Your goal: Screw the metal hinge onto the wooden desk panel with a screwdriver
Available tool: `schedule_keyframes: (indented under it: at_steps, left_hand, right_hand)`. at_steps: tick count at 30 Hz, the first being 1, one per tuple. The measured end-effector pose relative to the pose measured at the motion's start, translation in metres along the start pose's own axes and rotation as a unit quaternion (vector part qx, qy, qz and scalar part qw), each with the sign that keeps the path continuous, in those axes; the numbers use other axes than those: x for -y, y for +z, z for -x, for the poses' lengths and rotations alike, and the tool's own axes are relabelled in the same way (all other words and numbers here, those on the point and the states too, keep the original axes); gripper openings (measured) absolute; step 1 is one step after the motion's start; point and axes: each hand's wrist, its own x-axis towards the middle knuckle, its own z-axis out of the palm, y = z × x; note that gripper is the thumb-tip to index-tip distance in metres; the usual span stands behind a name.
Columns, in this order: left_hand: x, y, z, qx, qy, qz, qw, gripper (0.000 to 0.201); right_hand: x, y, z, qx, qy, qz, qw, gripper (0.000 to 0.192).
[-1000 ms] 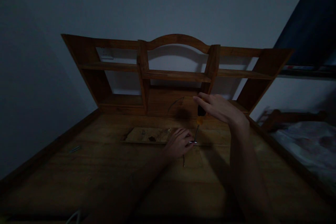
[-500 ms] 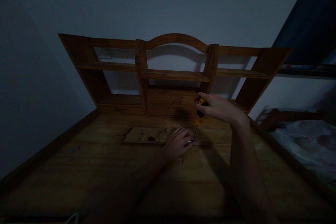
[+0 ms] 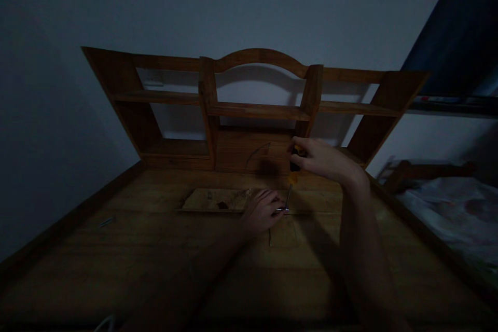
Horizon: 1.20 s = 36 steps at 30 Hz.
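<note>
The room is dim. My right hand (image 3: 322, 161) grips the black and orange handle of a screwdriver (image 3: 292, 175) that stands nearly upright, tip down on the wooden desk top (image 3: 155, 249). My left hand (image 3: 263, 212) rests on the desk beside the tip and pinches a small metal piece (image 3: 283, 209) against the blade. Just left of that hand lies a rough recessed patch (image 3: 216, 199) in the wood.
A wooden hutch (image 3: 257, 109) with shelves and an arched middle stands at the back of the desk. A small metal bit (image 3: 106, 222) lies near the left edge. A bed (image 3: 455, 218) is to the right, a wall behind.
My right hand closed down around the screwdriver handle, which it first touched only with spread fingers. My left hand stayed at the tip. The view drifted slightly.
</note>
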Motion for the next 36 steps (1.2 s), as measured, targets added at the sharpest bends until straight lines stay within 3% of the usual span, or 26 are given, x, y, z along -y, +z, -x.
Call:
schedule_keyframes:
  at_steps: [3,9,15,21,29,34,36]
  left_hand:
    - [0.000,0.000,0.000,-0.003,0.003,0.004,1.000,0.011]
    - [0.000,0.002,0.001,-0.005,-0.004,0.003,1.000,0.011]
    - [0.001,0.003,0.001,-0.001,-0.006,0.004,1.000,0.011]
    - [-0.001,0.001,0.000,-0.003,-0.005,0.000,1.000,0.011]
    - [-0.001,0.001,0.000,-0.004,-0.006,-0.005,1.000,0.010]
    - [-0.001,0.003,0.000,-0.007,-0.011,-0.001,1.000,0.011]
    - [0.000,0.003,0.001,-0.008,-0.010,0.001,1.000,0.011]
  right_hand:
    - [0.000,0.001,0.000,-0.011,-0.013,-0.003,1.000,0.022]
    - [-0.002,0.004,0.000,-0.020,0.057,0.038,0.997,0.040]
    - [0.001,-0.001,0.003,-0.009,-0.010,-0.012,1.000,0.022]
    - [-0.005,0.006,-0.001,-0.032,0.063,0.075,0.995,0.042]
    - [-0.008,0.007,-0.001,-0.031,-0.039,0.006,0.999,0.033]
    - [-0.004,0.012,-0.004,-0.032,0.025,0.041,0.998,0.040]
    - [-0.002,0.011,-0.003,-0.031,0.021,0.037,0.999,0.040]
